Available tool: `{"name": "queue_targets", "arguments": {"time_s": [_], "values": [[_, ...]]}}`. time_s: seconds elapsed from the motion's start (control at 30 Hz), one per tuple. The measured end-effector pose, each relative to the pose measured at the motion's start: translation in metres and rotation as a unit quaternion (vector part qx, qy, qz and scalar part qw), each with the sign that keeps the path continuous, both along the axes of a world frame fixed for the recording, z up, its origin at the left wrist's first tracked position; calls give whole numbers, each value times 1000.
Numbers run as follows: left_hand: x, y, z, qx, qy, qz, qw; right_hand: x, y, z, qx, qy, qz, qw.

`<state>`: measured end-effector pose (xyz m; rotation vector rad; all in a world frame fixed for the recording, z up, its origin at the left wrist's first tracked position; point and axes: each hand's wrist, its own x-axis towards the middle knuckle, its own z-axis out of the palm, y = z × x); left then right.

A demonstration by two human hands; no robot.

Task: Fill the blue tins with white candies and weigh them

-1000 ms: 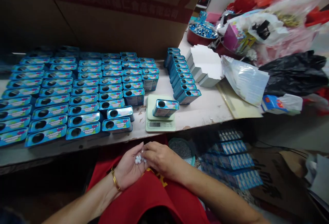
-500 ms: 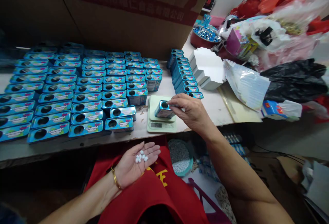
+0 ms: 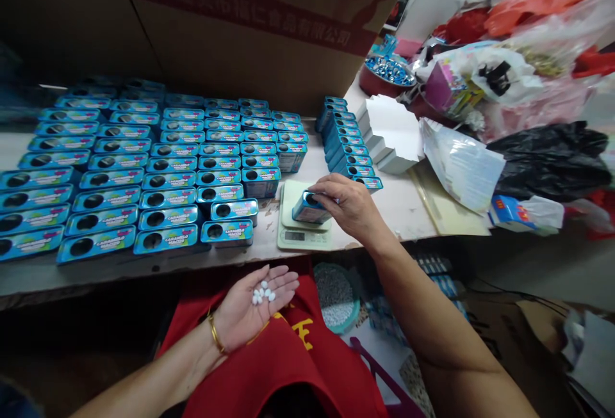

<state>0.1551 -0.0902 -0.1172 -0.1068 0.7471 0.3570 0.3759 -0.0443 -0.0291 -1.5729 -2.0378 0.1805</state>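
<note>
My left hand (image 3: pixel 262 303) is palm up below the table edge, slightly cupped, holding several small white oval candies (image 3: pixel 264 292). A blue tin (image 3: pixel 309 209) with a round dark hole in its top stands on a pale green digital scale (image 3: pixel 303 239). My right hand (image 3: pixel 348 208) is over this tin, thumb and fingers closed together at the hole. Its fingers cover much of the tin's top, and I cannot see what is between them. The scale's small display (image 3: pixel 295 236) is too dim to read.
Rows of blue tins (image 3: pixel 168 200) fill the table's left side; another row (image 3: pixel 348 139) stands behind the scale. White cartons (image 3: pixel 391 127), papers (image 3: pixel 456 159) and a red bowl of blue-wrapped pieces (image 3: pixel 387 75) are at right. A teal basin (image 3: pixel 343 322) of white pieces sits below. A large cardboard box (image 3: pixel 250 47) rises behind.
The right fingertips have shifted slightly left, further over the tin's hole. The left hand keeps still with the candies. The view has shifted slightly.
</note>
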Motion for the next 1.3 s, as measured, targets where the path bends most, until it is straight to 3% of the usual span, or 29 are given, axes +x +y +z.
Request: {"name": "queue_targets", "arguments": {"time_s": [0.37, 0.5, 0.57, 0.67, 0.83, 1.07, 1.3], "values": [[-2, 0, 0, 13, -8, -3, 1000, 3, -1, 1, -29, -17, 25, 999], [-2, 1, 0, 16, -15, -4, 1000, -14, -24, 6, -25, 0, 8, 1000], [-2, 1, -1, 22, -36, 5, 999, -36, -45, -1, -50, 6, 54, 997], [-3, 1, -1, 32, -76, 12, 997, -73, -77, -26, -126, -55, 184, 973], [-4, 0, 2, 32, -48, -36, 998, -98, -96, -58, -150, -101, 190, 965], [-1, -5, -2, 48, -75, -11, 996, -86, -91, -58, -175, -59, 183, 966], [-4, -6, -8, 21, -59, -27, 998, -94, -99, -74, -149, -65, 166, 973]]}}
